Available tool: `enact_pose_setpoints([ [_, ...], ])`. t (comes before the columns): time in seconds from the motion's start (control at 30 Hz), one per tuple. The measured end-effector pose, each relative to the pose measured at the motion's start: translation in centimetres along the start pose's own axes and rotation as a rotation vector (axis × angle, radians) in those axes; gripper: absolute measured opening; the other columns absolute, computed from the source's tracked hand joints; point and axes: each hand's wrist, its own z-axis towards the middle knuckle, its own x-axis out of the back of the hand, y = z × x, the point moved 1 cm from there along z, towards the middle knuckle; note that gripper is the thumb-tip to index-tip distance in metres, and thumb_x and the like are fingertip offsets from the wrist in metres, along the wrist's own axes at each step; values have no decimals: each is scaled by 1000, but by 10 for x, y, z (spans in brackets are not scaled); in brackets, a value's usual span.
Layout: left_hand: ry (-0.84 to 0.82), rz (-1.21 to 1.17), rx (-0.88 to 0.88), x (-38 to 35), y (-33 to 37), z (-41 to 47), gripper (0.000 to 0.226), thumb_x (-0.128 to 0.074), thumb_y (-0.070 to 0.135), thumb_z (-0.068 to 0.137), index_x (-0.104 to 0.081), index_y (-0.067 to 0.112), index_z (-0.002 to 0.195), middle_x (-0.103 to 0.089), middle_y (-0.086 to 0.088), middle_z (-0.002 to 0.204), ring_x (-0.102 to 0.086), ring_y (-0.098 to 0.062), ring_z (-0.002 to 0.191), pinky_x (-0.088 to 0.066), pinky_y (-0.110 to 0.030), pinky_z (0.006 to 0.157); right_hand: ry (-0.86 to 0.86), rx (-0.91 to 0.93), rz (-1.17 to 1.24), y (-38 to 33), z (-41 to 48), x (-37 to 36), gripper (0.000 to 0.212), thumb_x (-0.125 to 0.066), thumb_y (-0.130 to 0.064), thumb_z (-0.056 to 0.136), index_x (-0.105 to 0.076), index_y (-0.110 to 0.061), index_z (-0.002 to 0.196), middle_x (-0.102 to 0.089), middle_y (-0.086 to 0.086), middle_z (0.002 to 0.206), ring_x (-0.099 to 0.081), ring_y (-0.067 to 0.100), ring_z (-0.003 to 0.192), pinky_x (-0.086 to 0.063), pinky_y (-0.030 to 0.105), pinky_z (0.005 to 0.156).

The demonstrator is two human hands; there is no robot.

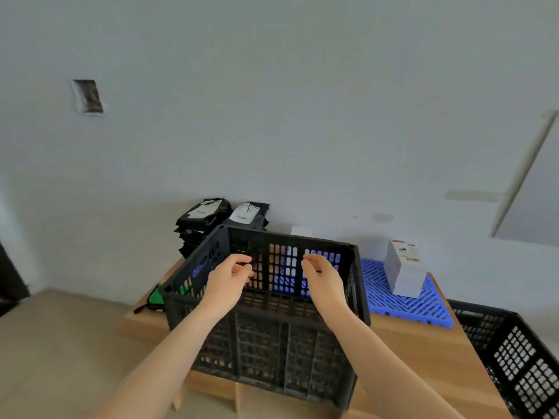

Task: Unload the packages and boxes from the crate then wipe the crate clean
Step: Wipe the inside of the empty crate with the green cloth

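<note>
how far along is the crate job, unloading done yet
Unloading looks done: packages are stacked by the wall, boxes sit on the blue pallet, and no goods show in the crate. In hand: nothing; left hand and right hand hover over it empty. Left: wiping, with what looks like a green cloth lying beside the crate.

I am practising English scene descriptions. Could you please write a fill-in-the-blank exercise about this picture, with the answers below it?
1. The left hand and the right hand are above a crate coloured ___.
2. The white boxes stand on a grid mat that is ___.
3. The black packages are stacked ___ the crate, near the wall.
4. The cloth left of the crate is ___.
Answers: black; blue; behind; green.
</note>
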Motion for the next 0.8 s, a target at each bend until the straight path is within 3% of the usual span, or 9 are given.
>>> enact_pose_setpoints([
  [0.23,129,-4,58,108,-65,-16,17,-51,22,100,-60,27,114,-69,5,97,-65,-13,94,-53,-36,90,-179,72,-26,-43,-26,-120,30,-47,-34,99,-54,-28,128,-58,-12,116,-53,5,100,-41,20,80],
  [0.33,141,6,88,153,-97,-10,16,-50,26,100,-57,29,114,-66,3,107,-62,-14,102,-49,-31,88,-243,102,-22,-62,-27,-179,29,-47,-33,99,-54,-27,128,-58,-13,114,-53,3,98,-40,13,72],
  [0.43,159,-7,136,199,-132,9,11,-52,27,100,-57,33,107,-66,1,108,-63,-18,102,-52,-38,91,-288,116,-12,-75,-22,-243,27,-47,-32,99,-54,-28,125,-60,-9,117,-55,0,92,-43,13,70],
  [0.57,159,32,137,251,-179,42,11,-52,25,99,-59,28,107,-66,-2,94,-62,-16,89,-47,-25,72,-291,86,-20,-83,-7,-327,27,-49,-31,98,-55,-28,124,-59,-8,116,-52,0,94,-39,11,69],
  [0.8,75,76,214,288,-266,99,15,-57,20,95,-63,22,109,-70,-2,102,-64,-16,92,-46,-20,75,-274,-13,-127,-61,28,-444,33,-49,-28,98,-50,-24,131,-50,-5,129,-51,11,111,-42,25,90],
])
